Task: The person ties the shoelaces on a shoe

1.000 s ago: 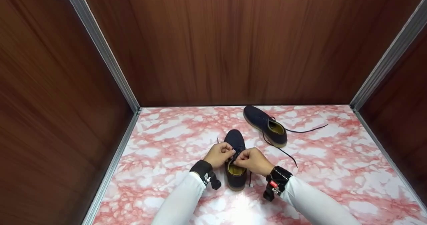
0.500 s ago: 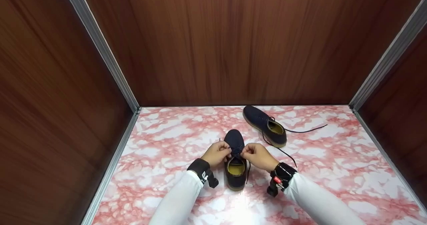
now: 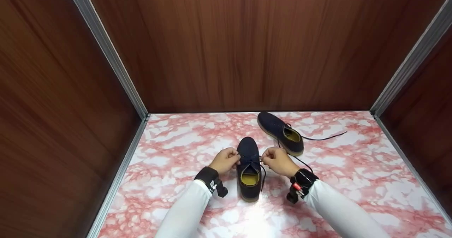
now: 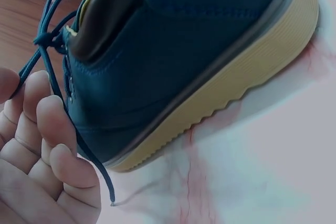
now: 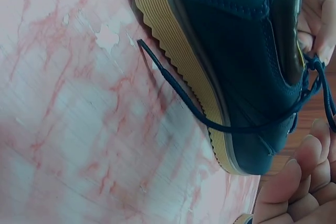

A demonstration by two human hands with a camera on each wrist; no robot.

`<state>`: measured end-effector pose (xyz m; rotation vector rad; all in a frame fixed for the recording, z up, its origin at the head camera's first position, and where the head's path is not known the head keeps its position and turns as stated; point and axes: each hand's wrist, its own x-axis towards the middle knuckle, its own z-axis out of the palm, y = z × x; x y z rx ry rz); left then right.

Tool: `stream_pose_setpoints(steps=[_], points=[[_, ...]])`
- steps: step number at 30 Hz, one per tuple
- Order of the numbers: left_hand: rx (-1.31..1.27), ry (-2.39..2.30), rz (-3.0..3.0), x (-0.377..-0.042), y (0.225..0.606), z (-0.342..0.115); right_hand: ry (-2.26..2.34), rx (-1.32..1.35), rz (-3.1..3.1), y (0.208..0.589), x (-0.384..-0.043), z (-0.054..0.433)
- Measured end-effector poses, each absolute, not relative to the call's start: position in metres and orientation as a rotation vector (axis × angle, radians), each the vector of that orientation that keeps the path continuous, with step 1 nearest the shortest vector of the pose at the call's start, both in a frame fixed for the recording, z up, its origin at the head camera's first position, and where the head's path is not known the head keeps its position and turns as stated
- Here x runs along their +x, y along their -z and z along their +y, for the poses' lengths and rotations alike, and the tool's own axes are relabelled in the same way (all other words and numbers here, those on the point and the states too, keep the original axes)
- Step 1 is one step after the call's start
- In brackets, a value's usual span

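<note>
A dark navy lace-up shoe (image 3: 248,147) stands sole down on the pink-and-white marbled surface, toe pointing away. On either side of its tongue is a hand. My left hand (image 3: 225,161) pinches one loop of the shoelace (image 4: 54,80) between thumb and forefinger, its other fingers loosely bent. Across from it, my right hand (image 3: 279,162) pinches the opposite loop. Between them a knot (image 4: 45,39) sits over the eyelets, seen from the side in the left wrist view. One free lace end hangs down each side of the shoe, past the tan ridged sole (image 5: 176,51).
Behind and to the right lies the matching shoe (image 3: 271,123), angled, with its loose lace (image 3: 325,139) trailing over the surface. Brown wood-grain panels (image 3: 226,54) with grey metal corner strips (image 3: 109,51) enclose the back and sides.
Both hands have drawn apart from over the tongue to the two sides of the shoe, pulling the lace loops outward. The knot and shoe opening show more now.
</note>
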<state>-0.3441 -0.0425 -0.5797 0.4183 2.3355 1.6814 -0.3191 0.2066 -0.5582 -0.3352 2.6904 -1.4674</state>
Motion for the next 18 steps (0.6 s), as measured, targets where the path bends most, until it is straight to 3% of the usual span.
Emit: stream_pose_setpoints(steps=[18], points=[[0.394, -1.601, 2.451, -0.346, 0.583, -0.064, 1.473, -0.265, 2.703, 0.564, -0.327, 0.219]])
